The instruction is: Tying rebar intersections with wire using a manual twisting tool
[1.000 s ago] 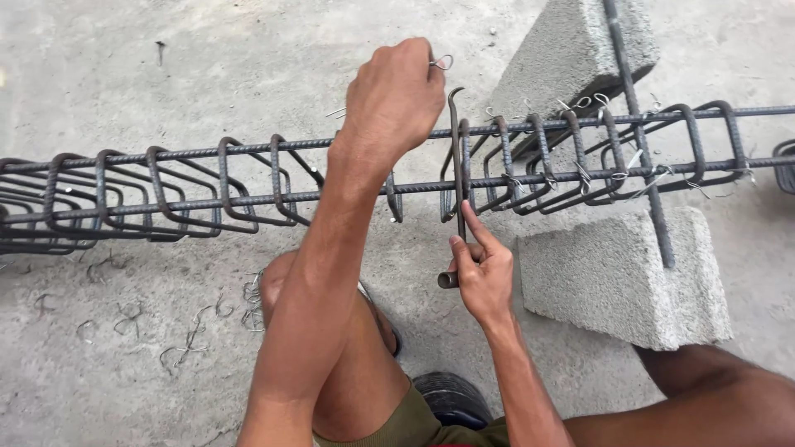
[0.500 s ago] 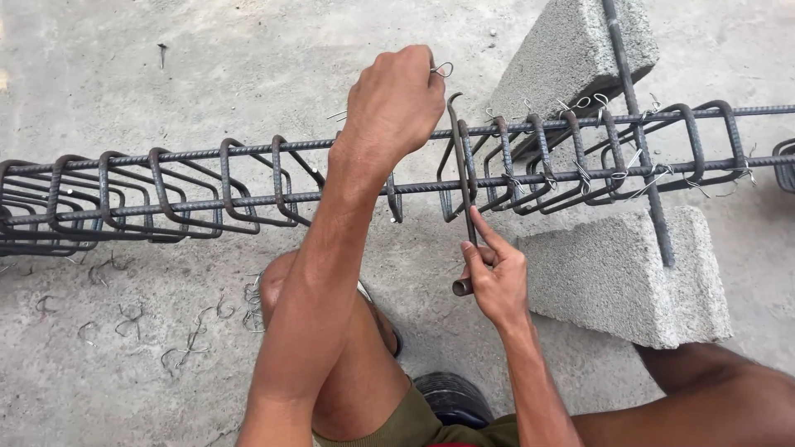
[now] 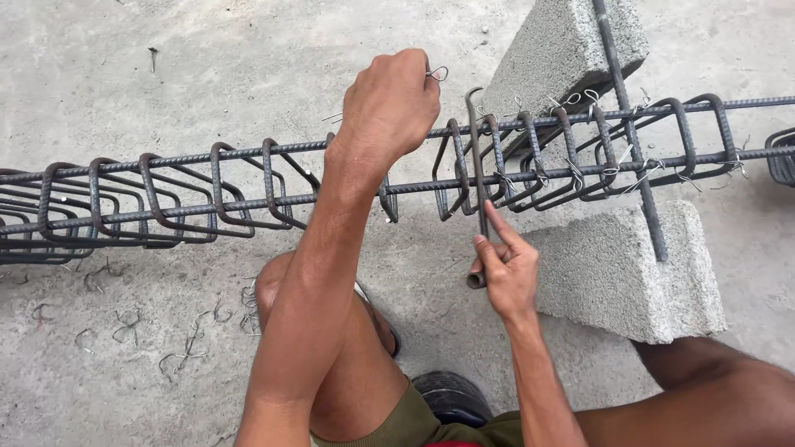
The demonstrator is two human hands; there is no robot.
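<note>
Seen from the head camera, a long rebar cage (image 3: 248, 186) lies across the concrete floor (image 3: 207, 66), its square stirrups threaded on lengthwise bars. The left hand (image 3: 393, 103) reaches over the top bar near the middle of the cage, fingers curled tight into a fist around a loop of thin tie wire (image 3: 437, 74) that sticks out beside the knuckles. The left forearm crosses in front of the cage and hides the stirrups directly beneath it.

Just to the right, the right hand (image 3: 505, 269) holds a hooked steel tying tool (image 3: 476, 178). Its fingers are narrowly closed on the lower shaft, the index finger stretched up along it, and the tool's butt end pokes out below the palm. The tool stands nearly upright in front of the cage, its hooked top rising above the upper bar between two stirrups.

Further right the stirrups sit close together, with wire ties at their crossings. Two grey concrete blocks flank the cage there: the far block (image 3: 563, 50) behind it, the near block (image 3: 629, 273) in front, just beside the right hand. A straight loose bar (image 3: 629, 132) lies across both blocks and over the cage. Bent wire scraps (image 3: 186, 348) litter the floor at lower left. The person's knee (image 3: 273, 281) and a dark shoe (image 3: 451, 397) show below the arms.
</note>
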